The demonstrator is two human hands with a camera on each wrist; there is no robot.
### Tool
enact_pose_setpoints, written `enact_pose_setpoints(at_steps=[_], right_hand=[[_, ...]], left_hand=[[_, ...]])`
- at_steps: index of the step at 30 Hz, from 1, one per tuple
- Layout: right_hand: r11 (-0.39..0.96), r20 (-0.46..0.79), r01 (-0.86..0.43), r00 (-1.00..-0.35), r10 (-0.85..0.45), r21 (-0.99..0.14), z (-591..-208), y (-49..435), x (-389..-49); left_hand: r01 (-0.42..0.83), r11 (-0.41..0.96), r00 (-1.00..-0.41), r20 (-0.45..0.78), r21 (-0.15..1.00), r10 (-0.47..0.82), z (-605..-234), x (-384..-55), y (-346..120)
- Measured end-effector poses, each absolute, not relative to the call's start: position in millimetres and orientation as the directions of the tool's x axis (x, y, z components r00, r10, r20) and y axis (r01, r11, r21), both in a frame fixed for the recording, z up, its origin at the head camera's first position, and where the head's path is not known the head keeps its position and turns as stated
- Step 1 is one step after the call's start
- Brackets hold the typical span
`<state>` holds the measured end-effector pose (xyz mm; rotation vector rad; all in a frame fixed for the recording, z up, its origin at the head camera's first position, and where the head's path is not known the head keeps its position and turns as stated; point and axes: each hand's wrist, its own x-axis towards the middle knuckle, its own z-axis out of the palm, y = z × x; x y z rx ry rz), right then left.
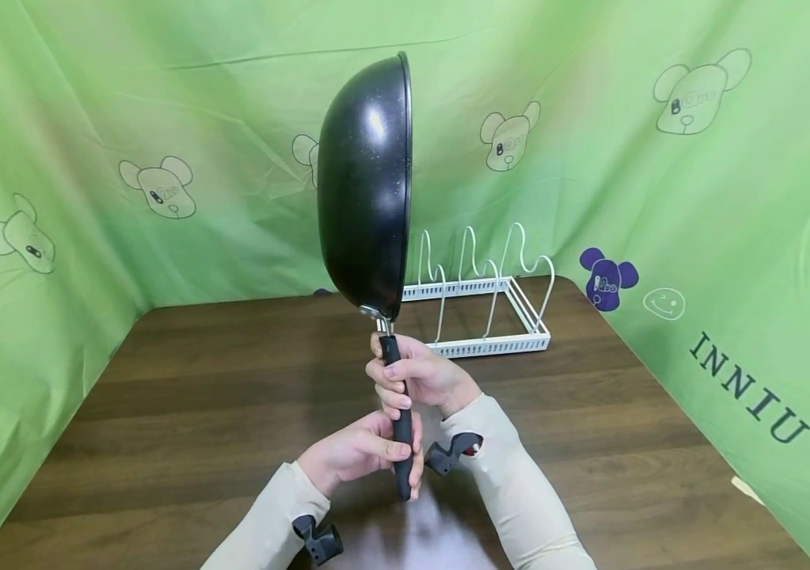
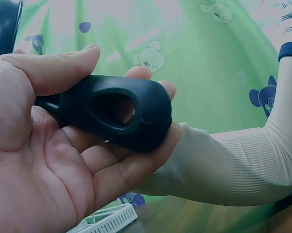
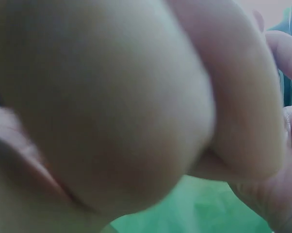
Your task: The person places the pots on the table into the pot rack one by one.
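A black wok (image 1: 365,190) is held upright above the table, its bowl at the top and its open side turned to the right. My right hand (image 1: 426,374) grips the upper part of the black handle (image 1: 402,431), just under the metal joint. Lower down, my left hand (image 1: 355,450) holds the handle's end between thumb and fingers. The left wrist view shows the handle end (image 2: 158,114) with its oval hanging hole, lying across the fingers of the left hand (image 2: 54,160). In the right wrist view, blurred fingers (image 3: 136,107) cover most of the picture.
Behind the wok stands a white rack (image 1: 497,346) with several curved wire dividers; the wok and right hand hide its left end. The brown wooden table (image 1: 233,380) meets a green cloth backdrop (image 1: 233,103) with printed mouse heads. A small pale piece (image 1: 747,489) lies at the right edge.
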<state>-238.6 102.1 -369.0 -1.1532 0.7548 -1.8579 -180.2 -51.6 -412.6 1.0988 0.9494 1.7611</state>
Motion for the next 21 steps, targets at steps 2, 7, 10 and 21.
enact_pose_setpoints(at_steps=[2,7,10,21], right_hand=[[-0.491,0.428,0.313,-0.25,-0.868,-0.813,-367,103,-238],[-0.484,0.427,0.287,-0.24,-0.872,-0.827,-362,105,-236],[-0.494,0.436,0.275,-0.246,-0.866,-0.825,-361,107,-235],[-0.53,0.463,0.252,-0.28,-0.841,-0.81,-364,120,-241]], left_hand=[[-0.246,-0.363,-0.26,0.299,0.899,0.918,-412,-180,-51],[-0.244,-0.36,-0.239,0.304,0.901,0.922,-409,-179,-50],[-0.244,-0.36,-0.236,0.305,0.9,0.923,-408,-180,-48],[-0.238,-0.324,-0.254,0.263,0.916,0.931,-402,-186,-39]])
